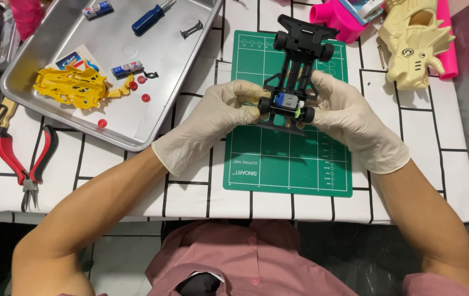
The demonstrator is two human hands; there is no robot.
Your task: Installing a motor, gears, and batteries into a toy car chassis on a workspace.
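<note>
Two gloved hands, both on the same part: your left hand and right hand each pinch a side of the black toy car chassis, held just above the green cutting mat, rear end toward you. That grip probably steadies it so the silver motor stays exposed; four wheels visible. Left of you on the bench, one pair of red-handled pliers. Farther left, one metal tray corrals the loose bits: one yellow car body, four small red discs, two batteries, one blue-handled screwdriver. Far right, one cream car shell beside pink plastic pieces.
</note>
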